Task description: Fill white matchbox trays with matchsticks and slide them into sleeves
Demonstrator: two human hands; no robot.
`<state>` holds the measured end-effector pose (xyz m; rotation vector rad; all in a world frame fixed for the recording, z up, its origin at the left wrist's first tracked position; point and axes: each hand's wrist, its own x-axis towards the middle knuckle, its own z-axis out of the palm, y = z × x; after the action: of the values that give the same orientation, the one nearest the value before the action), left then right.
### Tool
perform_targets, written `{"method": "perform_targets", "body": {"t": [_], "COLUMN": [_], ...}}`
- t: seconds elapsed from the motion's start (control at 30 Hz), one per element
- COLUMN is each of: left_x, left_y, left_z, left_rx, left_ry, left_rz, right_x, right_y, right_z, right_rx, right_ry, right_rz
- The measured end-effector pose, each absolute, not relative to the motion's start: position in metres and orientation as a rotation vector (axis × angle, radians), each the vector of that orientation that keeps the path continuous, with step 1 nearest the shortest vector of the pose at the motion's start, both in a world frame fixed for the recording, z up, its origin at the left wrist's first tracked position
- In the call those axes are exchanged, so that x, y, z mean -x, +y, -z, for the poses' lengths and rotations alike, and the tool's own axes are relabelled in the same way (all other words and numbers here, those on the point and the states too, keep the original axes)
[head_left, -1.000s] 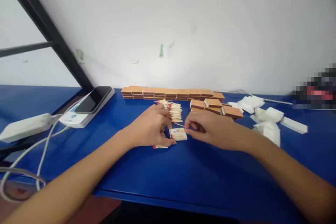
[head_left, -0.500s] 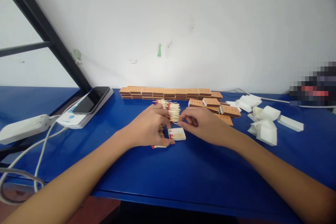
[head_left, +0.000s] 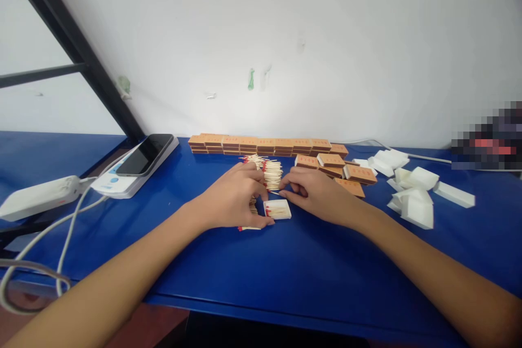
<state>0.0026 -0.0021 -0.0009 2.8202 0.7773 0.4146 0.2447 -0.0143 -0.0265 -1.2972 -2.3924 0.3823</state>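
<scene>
My left hand [head_left: 238, 193] is curved around the left end of a small white matchbox tray [head_left: 284, 212], thumb at its near corner and forefinger at its far corner. Several red-tipped matches [head_left: 277, 211] lie inside the tray. Just beyond it, the thumb and forefinger of my right hand [head_left: 308, 187] are pinched on a single match [head_left: 274, 192]. A heap of loose matches [head_left: 272, 175] sits behind the tray, partly covered by my left hand. More matches [head_left: 249, 228] poke out below that palm.
Orange matchboxes [head_left: 261, 144] are stacked in a row along the wall. A looser pile of matchboxes [head_left: 329, 160] lies at the right, with several white trays [head_left: 418, 204] farther right. At the left are a phone [head_left: 145, 155], a white power strip [head_left: 41, 196] and cables.
The view has shifted slightly, moving everything a little to the right. My right fingertips have drawn closer together at the match. My left hand stays at the tray.
</scene>
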Motion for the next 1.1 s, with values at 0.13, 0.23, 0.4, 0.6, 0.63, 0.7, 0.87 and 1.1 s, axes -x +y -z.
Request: {"method": "perform_targets", "body": {"t": [0.13, 0.23, 0.4, 0.6, 0.63, 0.7, 0.87, 1.1], "left_x": [-0.003, -0.002, -0.002, -0.003, -0.002, -0.002, -0.002, -0.003], "left_y": [-0.002, -0.002, -0.002, -0.001, -0.001, -0.001, -0.001, -0.001], "left_z": [0.001, 0.001, -0.001, 0.000, 0.000, 0.001, 0.001, 0.000], "left_rx": [-2.822, -2.821, -2.816, -2.809, -2.814, -2.823, -2.823, -2.794], "left_ry": [0.779, 0.783, 0.795, 0.800, 0.805, 0.817, 0.830, 0.800], "left_rz": [-0.409, -0.398, -0.381, -0.374, -0.380, -0.391, -0.400, -0.396], "right_x": [-0.246, -0.246, -0.243, -0.251, -0.253, -0.254, -0.243, -0.243], "right_y": [-0.015, -0.016, -0.016, -0.017, -0.018, -0.022, -0.034, -0.016], "right_z": [0.026, 0.026, 0.029, 0.023, 0.019, 0.013, 0.010, 0.028], "right_rx": [1.301, 1.310, 1.346, 1.353, 1.350, 1.324, 1.244, 1.189], "right_ry": [-2.404, -2.409, -2.404, -2.407, -2.396, -2.391, -2.463, -2.355], "right_rz": [-0.388, -0.385, -0.450, -0.376, -0.356, -0.360, -0.509, -0.365]}}
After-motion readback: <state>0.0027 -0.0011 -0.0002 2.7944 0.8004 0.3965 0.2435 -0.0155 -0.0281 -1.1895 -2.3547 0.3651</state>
